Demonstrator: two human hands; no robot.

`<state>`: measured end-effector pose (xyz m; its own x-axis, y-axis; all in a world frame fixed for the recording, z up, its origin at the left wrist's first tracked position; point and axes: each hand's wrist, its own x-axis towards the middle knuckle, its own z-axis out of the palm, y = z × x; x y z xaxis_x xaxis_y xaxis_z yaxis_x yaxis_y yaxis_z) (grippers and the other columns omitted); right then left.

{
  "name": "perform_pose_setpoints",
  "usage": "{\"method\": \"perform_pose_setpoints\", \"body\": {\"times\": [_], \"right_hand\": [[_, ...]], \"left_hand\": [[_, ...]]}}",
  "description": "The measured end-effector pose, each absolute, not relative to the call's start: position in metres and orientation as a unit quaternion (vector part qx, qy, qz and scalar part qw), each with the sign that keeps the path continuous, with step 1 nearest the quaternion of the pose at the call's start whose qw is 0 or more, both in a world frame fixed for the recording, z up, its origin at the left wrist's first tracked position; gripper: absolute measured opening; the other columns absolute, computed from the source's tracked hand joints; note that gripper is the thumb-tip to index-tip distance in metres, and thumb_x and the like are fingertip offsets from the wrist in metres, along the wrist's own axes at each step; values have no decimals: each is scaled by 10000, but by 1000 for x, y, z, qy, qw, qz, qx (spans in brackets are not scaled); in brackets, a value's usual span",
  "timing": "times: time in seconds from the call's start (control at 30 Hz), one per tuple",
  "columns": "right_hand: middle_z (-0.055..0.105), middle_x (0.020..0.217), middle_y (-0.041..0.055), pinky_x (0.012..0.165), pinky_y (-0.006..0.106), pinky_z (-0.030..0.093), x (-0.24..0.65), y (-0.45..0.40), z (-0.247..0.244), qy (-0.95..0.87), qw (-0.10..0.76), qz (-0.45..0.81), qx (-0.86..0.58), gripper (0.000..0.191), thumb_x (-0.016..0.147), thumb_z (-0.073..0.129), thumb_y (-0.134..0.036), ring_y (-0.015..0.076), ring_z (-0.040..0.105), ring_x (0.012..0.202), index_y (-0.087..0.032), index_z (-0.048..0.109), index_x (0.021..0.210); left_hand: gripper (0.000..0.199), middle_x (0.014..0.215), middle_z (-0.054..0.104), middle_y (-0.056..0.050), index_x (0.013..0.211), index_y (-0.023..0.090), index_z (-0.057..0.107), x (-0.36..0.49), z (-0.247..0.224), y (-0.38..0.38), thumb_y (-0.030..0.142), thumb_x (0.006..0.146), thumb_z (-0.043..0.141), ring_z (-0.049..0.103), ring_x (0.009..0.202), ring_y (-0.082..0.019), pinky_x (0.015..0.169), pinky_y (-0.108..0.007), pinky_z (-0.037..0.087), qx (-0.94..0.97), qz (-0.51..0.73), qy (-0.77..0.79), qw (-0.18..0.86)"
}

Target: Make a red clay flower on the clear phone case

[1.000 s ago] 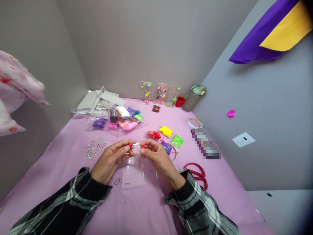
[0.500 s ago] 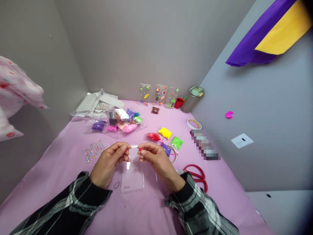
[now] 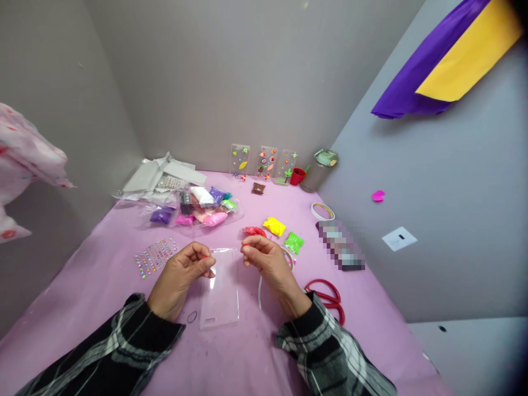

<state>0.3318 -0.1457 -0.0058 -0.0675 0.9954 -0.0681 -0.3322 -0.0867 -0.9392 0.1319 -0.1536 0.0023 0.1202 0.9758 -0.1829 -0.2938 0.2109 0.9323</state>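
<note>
Out past the left hand [image 3: 180,278], a gem sheet [image 3: 154,257] is laid on the cloth [image 3: 243,363]. Between the left cuff and the case [image 3: 220,300], a dark ring [image 3: 192,317] is seen. The left thumb and fingers are closed in a pinch, and a red bit [image 3: 205,257] is held at their tips. The clear case is laid flat below the gap between the hands, its far edge showing between the fingertips. The right hand [image 3: 269,267] is also pinched, on a second red bit [image 3: 245,246] that is mostly hidden by the fingers. A white strip [image 3: 259,291] is seen just beside the right hand. Beyond that hand, red [image 3: 254,231], yellow [image 3: 274,226] and green [image 3: 294,242] packets are set out, and scissors [image 3: 330,297] are placed to the right of its wrist.

The step in hand is judged to be the dividing or working of red material between the fingertips, above the case. A light, steady pinch seems to be called for, so that neither bit is crushed or dropped.

Compared with the earlier frames, the hands have been drawn further apart, and less red is shown at the right fingertips. A purple packet, seen earlier beyond the right hand, is now apparently covered by it. The case is still left in place, untouched as far as can be told.
</note>
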Motion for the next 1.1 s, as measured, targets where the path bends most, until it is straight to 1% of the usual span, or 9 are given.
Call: {"method": "perform_pose_setpoints", "body": {"times": [0.2, 0.3, 0.4, 0.5, 0.6, 0.77, 0.87, 1.0, 1.1], "right_hand": [[563, 545, -45, 441, 193, 360, 341, -139, -5, -379, 561, 606, -418, 410, 781, 785, -553, 61, 457, 449, -178, 649, 690], [678, 706, -1, 524, 207, 446, 341, -139, -5, -380, 562, 608, -413, 338, 710, 857, -480, 95, 581, 584, -187, 723, 810], [715, 835, 20, 636, 235, 503, 341, -138, -7, -384, 563, 604, -412, 326, 670, 884, -422, 122, 634, 722, -198, 770, 877], [678, 767, -12, 627, 229, 478, 341, -137, -10, -395, 565, 591, -419, 262, 686, 878, -378, 96, 578, 655, -209, 786, 863], [643, 688, -31, 555, 228, 428, 341, -138, -11, -410, 559, 582, -426, 206, 698, 873, -354, 77, 502, 552, -204, 779, 803], [748, 875, 46, 578, 249, 484, 335, -143, -8, -426, 547, 600, -399, 363, 781, 781, -493, 119, 615, 639, -198, 764, 992], [754, 828, 42, 547, 240, 469, 332, -148, -5, -448, 527, 607, -391, 353, 825, 733, -512, 121, 622, 602, -201, 707, 992], [566, 526, -43, 463, 215, 339, 337, -147, -1, -496, 518, 524, -459, 322, 857, 692, -472, 84, 452, 452, -189, 642, 710], [593, 602, -32, 482, 219, 339, 348, -140, 0, -502, 543, 467, -485, 243, 822, 715, -407, 86, 446, 502, -185, 690, 726]], "left_hand": [[518, 437, 406, 94, 636, 188, 598, 134, 3, -157, 658, 697, 807, 401, 406, -73, 432, -188, 393, 384, 479, 421, 668], [495, 512, 505, 64, 697, 172, 680, 134, 2, -157, 647, 691, 819, 462, 457, -81, 484, -204, 457, 388, 473, 423, 668], [477, 657, 625, 30, 811, 173, 756, 134, -2, -156, 603, 642, 874, 587, 588, -104, 634, -226, 538, 389, 476, 433, 660], [460, 810, 711, -3, 927, 192, 784, 133, -6, -154, 525, 635, 907, 682, 759, -147, 760, -242, 549, 393, 472, 445, 652], [423, 838, 714, -6, 946, 190, 782, 132, -6, -155, 478, 661, 906, 692, 778, -155, 784, -254, 544, 403, 465, 446, 650], [449, 925, 722, -4, 1085, 230, 699, 133, -3, -156, 513, 762, 830, 696, 800, -162, 799, -288, 559, 419, 471, 425, 650], [405, 897, 729, -8, 964, 216, 670, 134, -3, -156, 552, 779, 802, 695, 788, -165, 777, -280, 553, 432, 469, 424, 644], [457, 617, 604, 40, 759, 191, 646, 134, -5, -157, 638, 799, 737, 555, 583, -109, 611, -211, 470, 455, 461, 422, 634], [516, 506, 483, 70, 655, 194, 574, 133, -5, -157, 669, 797, 716, 429, 498, -90, 527, -199, 384, 458, 463, 422, 631]]}}
